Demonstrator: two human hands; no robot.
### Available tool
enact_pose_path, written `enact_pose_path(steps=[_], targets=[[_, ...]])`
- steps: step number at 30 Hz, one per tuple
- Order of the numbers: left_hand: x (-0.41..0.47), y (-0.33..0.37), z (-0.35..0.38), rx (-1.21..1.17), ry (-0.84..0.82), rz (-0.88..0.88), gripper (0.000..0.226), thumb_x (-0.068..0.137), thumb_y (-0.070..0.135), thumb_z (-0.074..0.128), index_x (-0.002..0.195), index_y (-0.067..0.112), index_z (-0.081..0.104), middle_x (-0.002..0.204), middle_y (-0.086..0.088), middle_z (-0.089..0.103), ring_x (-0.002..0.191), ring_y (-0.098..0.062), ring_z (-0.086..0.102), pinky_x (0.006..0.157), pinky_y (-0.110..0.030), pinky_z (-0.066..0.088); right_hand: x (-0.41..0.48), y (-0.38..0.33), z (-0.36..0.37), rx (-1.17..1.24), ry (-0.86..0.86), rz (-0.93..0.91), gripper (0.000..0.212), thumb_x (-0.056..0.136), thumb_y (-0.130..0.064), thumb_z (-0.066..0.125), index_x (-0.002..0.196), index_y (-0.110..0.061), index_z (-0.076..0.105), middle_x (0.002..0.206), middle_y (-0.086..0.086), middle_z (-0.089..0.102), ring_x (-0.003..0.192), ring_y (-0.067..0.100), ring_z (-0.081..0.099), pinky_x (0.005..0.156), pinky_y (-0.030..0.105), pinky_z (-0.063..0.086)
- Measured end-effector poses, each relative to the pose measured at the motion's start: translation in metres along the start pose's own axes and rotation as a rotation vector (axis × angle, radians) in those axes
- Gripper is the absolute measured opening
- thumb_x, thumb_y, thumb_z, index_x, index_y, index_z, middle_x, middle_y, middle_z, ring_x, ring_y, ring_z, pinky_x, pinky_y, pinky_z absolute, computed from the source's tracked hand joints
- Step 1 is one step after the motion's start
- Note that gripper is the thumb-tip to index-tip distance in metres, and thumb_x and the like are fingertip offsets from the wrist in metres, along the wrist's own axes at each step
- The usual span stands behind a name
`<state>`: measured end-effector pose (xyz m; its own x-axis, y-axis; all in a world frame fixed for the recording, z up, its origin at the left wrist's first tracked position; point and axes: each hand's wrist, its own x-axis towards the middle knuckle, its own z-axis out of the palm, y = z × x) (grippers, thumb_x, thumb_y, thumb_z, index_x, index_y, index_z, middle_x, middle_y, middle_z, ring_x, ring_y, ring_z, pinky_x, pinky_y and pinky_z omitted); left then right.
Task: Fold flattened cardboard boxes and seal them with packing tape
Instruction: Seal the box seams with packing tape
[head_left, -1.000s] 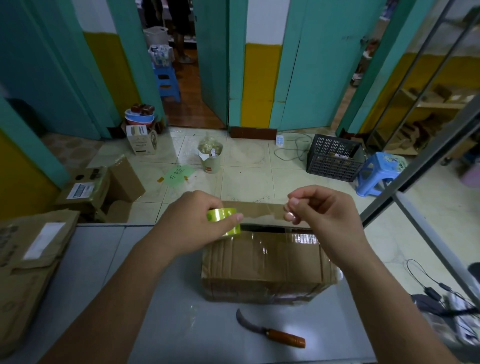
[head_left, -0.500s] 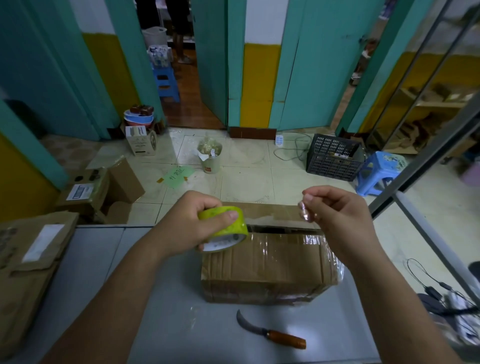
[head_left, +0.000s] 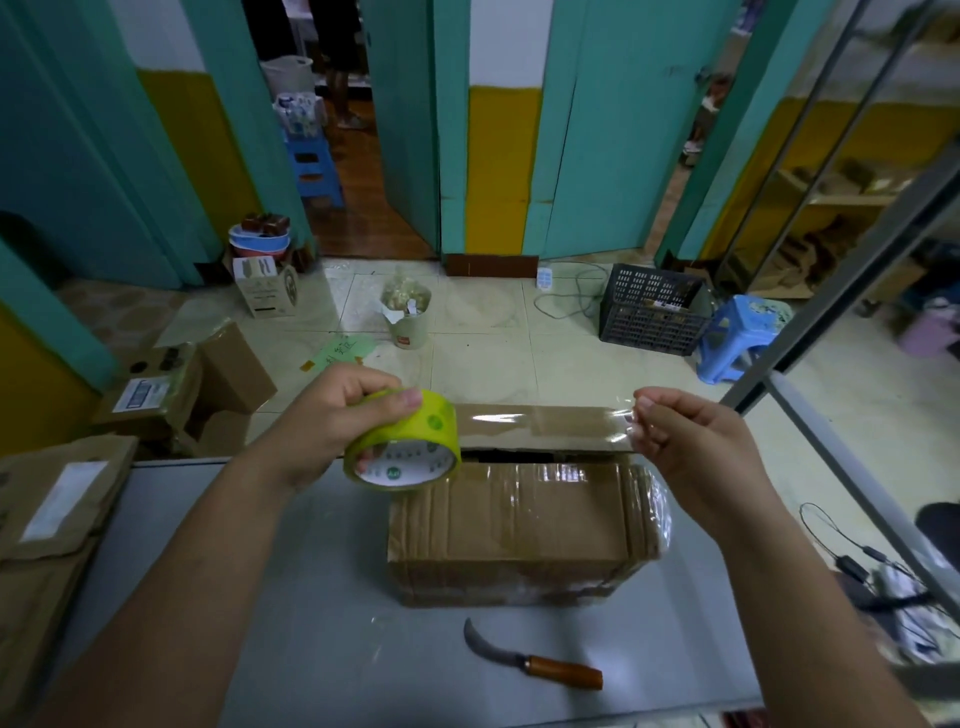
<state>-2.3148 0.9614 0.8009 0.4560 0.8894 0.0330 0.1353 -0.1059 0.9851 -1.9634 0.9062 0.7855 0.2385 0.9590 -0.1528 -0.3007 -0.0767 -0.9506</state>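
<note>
Above the box (head_left: 519, 525) on the tabletop (head_left: 260, 597), our left grip (head_left: 332, 415) holds the roll (head_left: 405, 441) at nine o'clock, our right grip (head_left: 691, 441) pinches the tape (head_left: 545, 418) at three; we should pull it taut.

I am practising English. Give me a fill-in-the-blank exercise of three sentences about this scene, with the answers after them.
1. The left hand grips a roll of ____.
2. The right hand pinches the end of a clear strip stretched over the cardboard ____.
3. On the table, nearer the person, lies a ____ with a wooden handle.

Missing words: tape; box; knife.
</note>
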Motion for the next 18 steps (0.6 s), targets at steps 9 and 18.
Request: enact_pose_path(steps=[9,18], targets=[[0.043,-0.001,0.026,0.878,0.008,-0.217,0.072,0.075,0.081,0.072,0.051,0.023,0.037,0.047,0.005,0.024,0.041,-0.012,0.029,0.055,-0.035,0.024,-0.001,-0.001,-0.043,-0.119,0.15,-0.08,0.019,0.08,-0.011,0.08,0.098,-0.005,0.076,0.087,0.016,0.074,0.075,0.021,0.069,0.072,0.028,0.057],[0.071,0.001,0.064,0.698,-0.424,-0.407,0.053,0.094,0.064,0.066,0.071,0.016,0.06,0.053,0.008,0.055,0.042,-0.011,0.049,0.048,-0.023,0.042,0.004,0.015,-0.082,-0.121,0.209,0.005,0.007,0.094,-0.001,0.071,0.1,0.0,0.071,0.079,0.011,0.07,0.069,0.017,0.064,0.075,0.035,0.058]])
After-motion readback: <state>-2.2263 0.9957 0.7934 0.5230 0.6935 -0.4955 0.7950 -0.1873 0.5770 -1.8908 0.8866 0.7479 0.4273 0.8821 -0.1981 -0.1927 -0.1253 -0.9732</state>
